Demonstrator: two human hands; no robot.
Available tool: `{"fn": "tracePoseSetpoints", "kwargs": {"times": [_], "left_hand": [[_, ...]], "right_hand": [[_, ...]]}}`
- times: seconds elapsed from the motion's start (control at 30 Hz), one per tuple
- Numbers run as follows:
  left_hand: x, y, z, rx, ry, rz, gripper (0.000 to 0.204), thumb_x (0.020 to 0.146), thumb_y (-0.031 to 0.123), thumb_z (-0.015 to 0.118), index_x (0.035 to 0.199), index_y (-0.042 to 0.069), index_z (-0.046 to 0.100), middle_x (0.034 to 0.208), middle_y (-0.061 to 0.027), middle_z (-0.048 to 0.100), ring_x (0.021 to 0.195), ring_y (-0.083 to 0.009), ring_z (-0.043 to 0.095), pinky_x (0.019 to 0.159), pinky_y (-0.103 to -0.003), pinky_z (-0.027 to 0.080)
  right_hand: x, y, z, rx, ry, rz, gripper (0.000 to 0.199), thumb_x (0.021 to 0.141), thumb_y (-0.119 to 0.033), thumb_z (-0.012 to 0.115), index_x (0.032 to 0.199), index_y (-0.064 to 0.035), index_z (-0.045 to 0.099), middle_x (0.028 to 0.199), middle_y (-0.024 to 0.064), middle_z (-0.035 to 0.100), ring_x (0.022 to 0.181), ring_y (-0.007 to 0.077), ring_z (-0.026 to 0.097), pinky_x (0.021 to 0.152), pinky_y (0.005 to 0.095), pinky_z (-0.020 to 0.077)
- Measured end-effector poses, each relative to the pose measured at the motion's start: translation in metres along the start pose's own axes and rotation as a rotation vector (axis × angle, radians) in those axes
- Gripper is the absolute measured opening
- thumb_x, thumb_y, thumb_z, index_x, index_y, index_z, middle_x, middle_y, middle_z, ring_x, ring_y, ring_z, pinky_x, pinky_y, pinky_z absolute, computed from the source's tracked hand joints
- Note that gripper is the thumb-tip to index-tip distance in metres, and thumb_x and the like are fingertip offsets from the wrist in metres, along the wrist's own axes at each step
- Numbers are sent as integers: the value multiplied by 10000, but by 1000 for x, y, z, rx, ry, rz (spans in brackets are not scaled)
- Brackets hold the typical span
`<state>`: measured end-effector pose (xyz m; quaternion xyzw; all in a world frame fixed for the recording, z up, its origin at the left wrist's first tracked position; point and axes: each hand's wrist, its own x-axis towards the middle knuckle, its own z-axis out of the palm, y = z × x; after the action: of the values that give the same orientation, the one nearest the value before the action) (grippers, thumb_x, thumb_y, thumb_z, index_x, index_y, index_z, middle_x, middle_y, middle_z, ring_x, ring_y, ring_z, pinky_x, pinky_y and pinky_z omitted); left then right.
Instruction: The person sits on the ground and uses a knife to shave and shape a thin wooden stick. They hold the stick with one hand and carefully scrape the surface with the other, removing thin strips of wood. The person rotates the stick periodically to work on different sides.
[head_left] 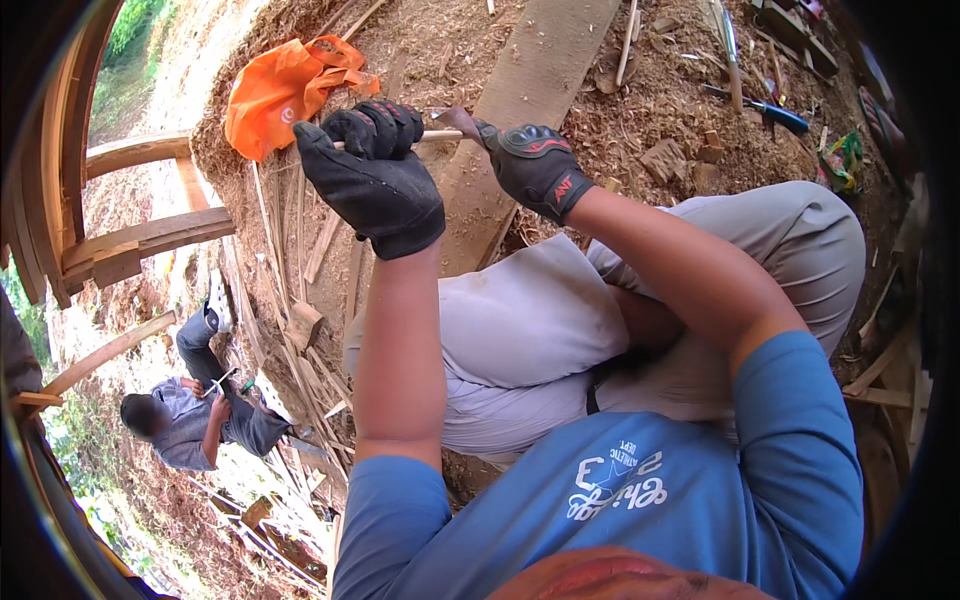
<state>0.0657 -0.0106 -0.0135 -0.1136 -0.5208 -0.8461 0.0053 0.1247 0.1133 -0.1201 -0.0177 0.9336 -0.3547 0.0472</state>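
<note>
My left hand [385, 185], in a black glove, is closed around a thin pale wooden stick [437, 135] that points to the right. My right hand [535, 165], gloved in black with red marks, grips a small knife whose handle is mostly covered by the fingers. Its dark brownish blade [462, 122] lies against the stick's right end, between the two hands. Both hands are above a long wooden plank [540, 75] on the ground, beyond my bent legs.
An orange cloth bag [275, 100] lies left of my hands. Wood shavings cover the ground. At the right are a blue-handled tool [782, 116] and wood offcuts [665, 160]. Wooden framing [145, 240] stands at the left; another person [190, 420] sits beyond it, holding something thin.
</note>
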Motion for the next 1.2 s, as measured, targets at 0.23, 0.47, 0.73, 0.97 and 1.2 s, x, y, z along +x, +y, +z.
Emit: {"fn": "tracePoseSetpoints", "kwargs": {"times": [0.23,0.47,0.73,0.97,1.2], "left_hand": [[-2,-1,11,29,12,1,547,1117,479,332,673,163,282,611,30,238,582,-151,225,598,-340,283],[2,1,-4,21,6,-16,576,1129,520,299,670,174,270,602,32,234,570,-154,222,588,-343,272],[15,12,-20,-6,84,-87,535,1071,519,342,658,188,262,601,31,196,585,-168,208,621,-358,274],[20,7,-33,-8,79,-51,525,1072,547,369,688,193,316,636,31,259,610,-176,256,640,-360,296],[19,3,-33,-37,20,-42,515,1087,548,380,715,194,342,654,35,263,614,-165,261,642,-351,302]], "right_hand": [[2,19,31,67,260,-146,593,955,-104,551,1529,-239,490,784,158,673,702,371,681,605,529,517],[2,-3,-8,176,124,-184,426,1014,-142,492,1436,-170,547,796,183,687,716,399,684,682,522,533],[22,29,-23,572,-121,-22,357,984,-324,531,843,-52,713,703,79,644,646,212,614,647,356,488],[25,31,-18,578,-177,187,344,965,-292,528,956,-18,735,822,102,753,758,256,695,726,400,528],[24,36,4,34,-7,-10,309,950,-242,506,985,-8,706,907,242,722,878,433,704,818,514,538]]}}
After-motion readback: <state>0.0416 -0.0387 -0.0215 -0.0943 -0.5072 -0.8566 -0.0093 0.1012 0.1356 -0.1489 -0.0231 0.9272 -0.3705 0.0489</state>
